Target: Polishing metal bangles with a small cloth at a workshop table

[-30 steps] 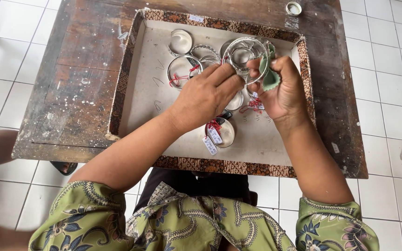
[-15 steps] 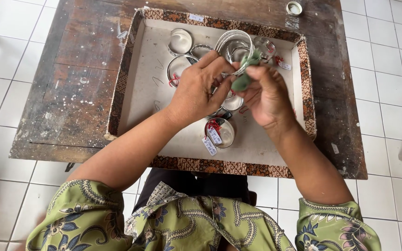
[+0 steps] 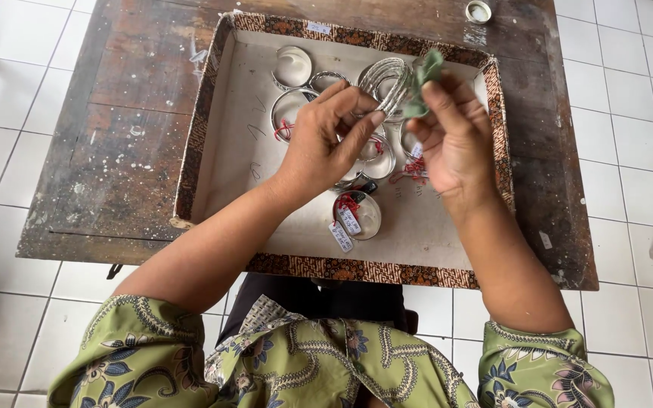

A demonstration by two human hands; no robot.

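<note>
My left hand [image 3: 330,136] grips a stack of silver bangles [image 3: 388,83] and holds it up over a shallow tray [image 3: 221,143] with a brown patterned rim. My right hand [image 3: 453,140] pinches a small green cloth [image 3: 421,72] against the bangles' outer edge. Under my hands, more silver bangles lie on the tray's pale lining, among them one with red thread [image 3: 290,113] at the upper left and one with white paper tags [image 3: 357,215] near the front.
The tray rests on a worn dark wooden table [image 3: 130,143] that stands on a white tiled floor [image 3: 1,113]. A small round metal lid [image 3: 479,11] sits at the table's far right edge. My sleeves are green with a floral print.
Both hands have lifted the bangle stack and the cloth higher toward the tray's far side. The cloth has shifted to the top of the stack.
</note>
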